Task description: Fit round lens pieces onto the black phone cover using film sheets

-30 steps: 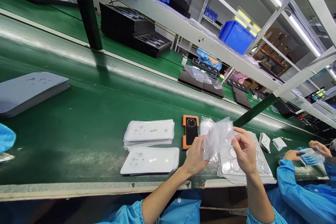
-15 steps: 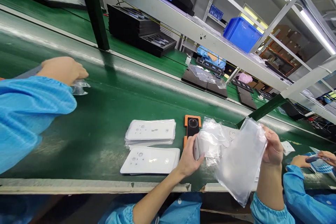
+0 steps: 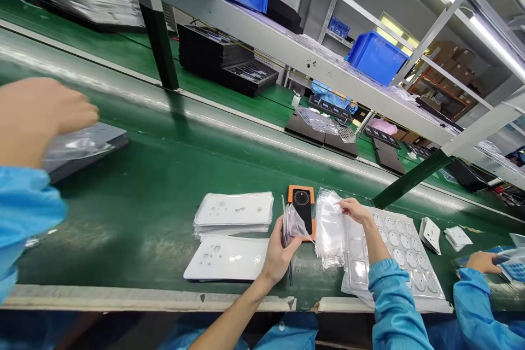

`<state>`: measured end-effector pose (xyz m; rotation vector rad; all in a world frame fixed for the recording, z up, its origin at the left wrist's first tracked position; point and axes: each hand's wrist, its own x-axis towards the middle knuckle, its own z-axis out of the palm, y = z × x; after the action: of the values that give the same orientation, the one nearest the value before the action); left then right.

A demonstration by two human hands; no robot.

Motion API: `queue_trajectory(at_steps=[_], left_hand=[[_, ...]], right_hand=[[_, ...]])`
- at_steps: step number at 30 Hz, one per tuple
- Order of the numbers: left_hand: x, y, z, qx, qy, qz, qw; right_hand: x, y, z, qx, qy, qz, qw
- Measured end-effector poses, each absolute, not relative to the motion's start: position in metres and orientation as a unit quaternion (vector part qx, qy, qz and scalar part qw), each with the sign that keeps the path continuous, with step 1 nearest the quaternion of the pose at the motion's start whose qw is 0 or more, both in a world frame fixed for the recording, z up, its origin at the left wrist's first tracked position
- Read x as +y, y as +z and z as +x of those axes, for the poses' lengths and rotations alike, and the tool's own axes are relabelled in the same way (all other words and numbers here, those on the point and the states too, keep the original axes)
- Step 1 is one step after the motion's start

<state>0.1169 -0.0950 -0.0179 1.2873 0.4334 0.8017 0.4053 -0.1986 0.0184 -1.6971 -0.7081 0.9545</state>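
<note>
My green bench (image 3: pixel 151 186) carries all the items noted. At its right lies a clear plastic tray (image 3: pixel 361 272) with round pieces set in rows. Two stacks of white sheets lie left of my hands: the back stack (image 3: pixel 234 209) and, just in front of it, the front stack (image 3: pixel 223 258). A pile of clear bags (image 3: pixel 329 232) lies flat beside the tray; my right hand (image 3: pixel 356 211) has its fingertips together at the upper edge; whether a bag is caught, I cannot tell. Behind my left hand (image 3: pixel 277 254), an orange holder (image 3: pixel 312 196) bears a black phone (image 3: pixel 302 209). My left hand grips crumpled clear film (image 3: pixel 297 222).
</note>
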Motion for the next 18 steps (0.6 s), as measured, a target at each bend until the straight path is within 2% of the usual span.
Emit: queue_trajectory(at_steps=[3,7,11,14,18], left_hand=[[-0.091,-0.018,0.112,0.203,0.358,0.567,0.714],[-0.087,-0.020,0.111,0.210,0.357,0.534,0.737],[-0.087,-0.016,0.113,0.223,0.357,0.503,0.755],[-0.087,-0.013,0.111,0.229,0.344,0.496,0.764],[-0.086,-0.014,0.107,0.222,0.331,0.487,0.777]], right_hand=[[-0.202,0.040,0.396,-0.326,0.411,-0.684,0.506],[-0.229,0.070,0.375,-0.365,0.402,-0.641,0.543],[-0.241,0.070,0.370,-0.373,0.371,-0.635,0.565],[-0.229,0.046,0.379,-0.372,0.370,-0.666,0.531],[-0.206,0.013,0.398,-0.371,0.384,-0.731,0.425]])
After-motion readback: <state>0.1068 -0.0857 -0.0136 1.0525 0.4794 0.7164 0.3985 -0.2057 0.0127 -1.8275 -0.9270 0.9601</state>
